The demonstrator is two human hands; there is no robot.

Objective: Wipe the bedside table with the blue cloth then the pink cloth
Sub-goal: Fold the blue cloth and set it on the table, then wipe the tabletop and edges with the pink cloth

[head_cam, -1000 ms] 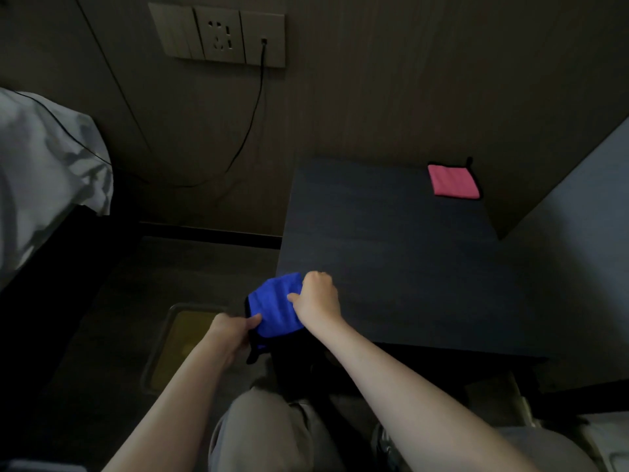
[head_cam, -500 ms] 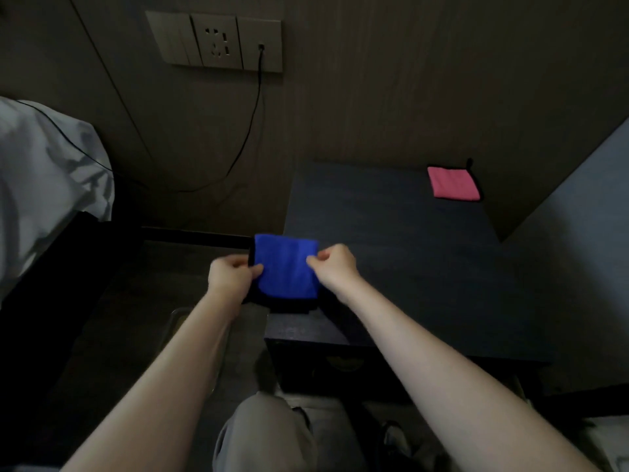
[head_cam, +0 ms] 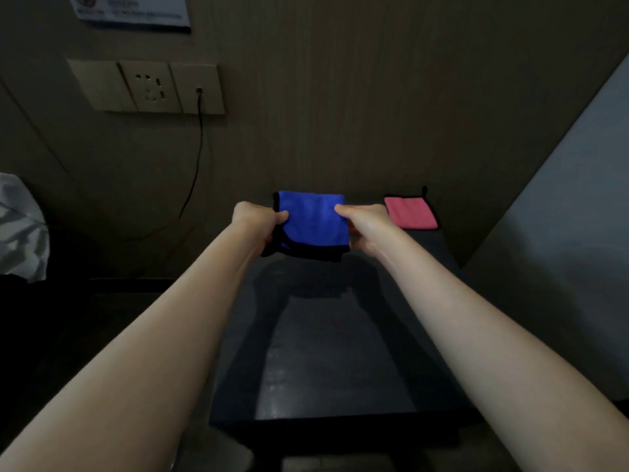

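Both hands hold the folded blue cloth (head_cam: 313,223) with black trim up in the air over the far part of the dark bedside table (head_cam: 340,362). My left hand (head_cam: 260,221) pinches its left edge and my right hand (head_cam: 366,224) pinches its right edge. The cloth casts a shadow on the tabletop below. The pink cloth (head_cam: 410,212) lies flat at the table's far right corner, just right of my right hand.
A wood-panel wall stands behind the table, with a socket plate (head_cam: 146,86) and a black cable (head_cam: 197,158) hanging from it. White bedding (head_cam: 20,229) is at the left edge. A grey panel (head_cam: 561,216) borders the table on the right.
Both hands have carried the blue cloth up from the table's near left corner and forward over the far part of the top. The view has tilted upward.
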